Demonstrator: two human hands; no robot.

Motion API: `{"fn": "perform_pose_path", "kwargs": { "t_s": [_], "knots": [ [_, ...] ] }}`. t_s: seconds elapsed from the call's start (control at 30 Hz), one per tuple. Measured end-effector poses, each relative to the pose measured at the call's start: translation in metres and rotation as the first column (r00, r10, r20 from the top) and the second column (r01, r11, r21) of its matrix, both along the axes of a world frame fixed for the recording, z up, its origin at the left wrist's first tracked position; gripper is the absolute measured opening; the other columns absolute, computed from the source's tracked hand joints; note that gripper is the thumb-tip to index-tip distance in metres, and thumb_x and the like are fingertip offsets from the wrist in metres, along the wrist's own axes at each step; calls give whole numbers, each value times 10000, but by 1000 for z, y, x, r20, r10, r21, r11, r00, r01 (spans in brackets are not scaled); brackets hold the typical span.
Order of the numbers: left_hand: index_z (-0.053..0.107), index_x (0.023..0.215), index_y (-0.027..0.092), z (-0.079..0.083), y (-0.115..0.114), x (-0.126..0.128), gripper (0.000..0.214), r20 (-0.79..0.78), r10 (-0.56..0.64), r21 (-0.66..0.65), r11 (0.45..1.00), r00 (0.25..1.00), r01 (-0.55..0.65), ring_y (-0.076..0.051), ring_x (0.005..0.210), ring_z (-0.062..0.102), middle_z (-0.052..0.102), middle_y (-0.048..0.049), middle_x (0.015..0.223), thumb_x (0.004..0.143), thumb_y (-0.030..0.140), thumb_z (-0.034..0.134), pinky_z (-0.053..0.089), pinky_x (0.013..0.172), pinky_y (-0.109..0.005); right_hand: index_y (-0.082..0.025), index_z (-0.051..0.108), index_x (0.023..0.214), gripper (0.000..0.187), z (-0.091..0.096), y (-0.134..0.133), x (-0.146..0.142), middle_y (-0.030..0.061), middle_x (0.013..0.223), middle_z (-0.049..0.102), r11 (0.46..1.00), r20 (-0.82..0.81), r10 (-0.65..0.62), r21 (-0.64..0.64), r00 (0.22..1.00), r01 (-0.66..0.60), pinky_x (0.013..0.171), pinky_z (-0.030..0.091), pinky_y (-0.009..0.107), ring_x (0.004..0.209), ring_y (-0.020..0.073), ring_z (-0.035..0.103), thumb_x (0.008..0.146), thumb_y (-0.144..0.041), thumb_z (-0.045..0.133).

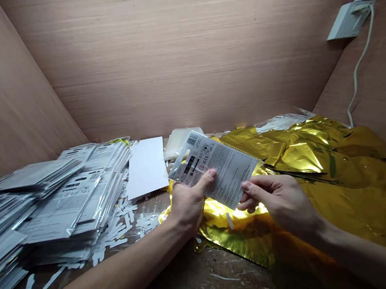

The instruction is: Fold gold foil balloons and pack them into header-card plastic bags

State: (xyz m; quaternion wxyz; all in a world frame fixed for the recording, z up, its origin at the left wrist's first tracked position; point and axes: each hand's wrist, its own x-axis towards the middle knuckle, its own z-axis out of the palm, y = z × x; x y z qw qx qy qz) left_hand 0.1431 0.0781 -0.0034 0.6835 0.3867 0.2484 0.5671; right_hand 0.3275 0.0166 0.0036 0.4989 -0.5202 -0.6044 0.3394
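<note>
My left hand (190, 206) grips a flat printed packet in clear plastic (215, 168) by its left side, thumb lying across the printed face. My right hand (276, 199) pinches the packet's lower edge between its fingertips. A barcode and small symbols show on the packet's grey-and-white back. Crumpled gold metallic foil (327, 151) spreads beneath and to the right of my right hand. Tall stacks of similar packets (59, 206) lie left of my left hand, with white paper scraps (115, 231) strewn around their base.
A white card (145, 167) and a pale plastic-wrapped bundle (178, 142) lie at the back. The scuffed wooden tabletop (202, 286) is bounded by wood-grain walls (181, 52). A white wall fitting (350, 19) with a hanging cable (359, 67) is at upper right.
</note>
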Motion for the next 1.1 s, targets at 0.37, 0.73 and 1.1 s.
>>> {"fn": "perform_pose_path", "kwargs": {
  "t_s": [0.37, 0.73, 1.1],
  "knots": [
    [754, 1087, 90, -6, 1, 7, 435, 44, -14, -67, 998, 999, 17, -311, 1153, 698, 730, -177, 1252, 725, 268, 917, 551, 1067, -469, -171, 718, 713, 464, 1, 2, -5, 72, 695, 731, 999, 0, -31, 33, 1000, 31, 545, 595, 283, 653, 251, 765, 894, -597, 701],
    [772, 1045, 42, -2, -2, 5, 427, 14, -36, -74, 997, 999, 36, -306, 1067, 731, 751, -207, 1178, 719, 274, 922, 550, 1060, -486, -170, 713, 719, 440, -1, 4, 0, 68, 693, 736, 999, 4, -25, 43, 1000, 25, 550, 576, 274, 628, 226, 748, 907, -568, 700],
    [782, 1002, 52, -4, -4, 7, 395, 12, -68, -68, 995, 998, 68, -320, 1093, 721, 750, -214, 1176, 736, 313, 911, 531, 1086, -503, -175, 714, 720, 440, 0, 3, -4, 61, 703, 724, 998, -22, -33, 46, 999, 34, 545, 576, 270, 630, 221, 745, 897, -578, 710]
  ]
}}
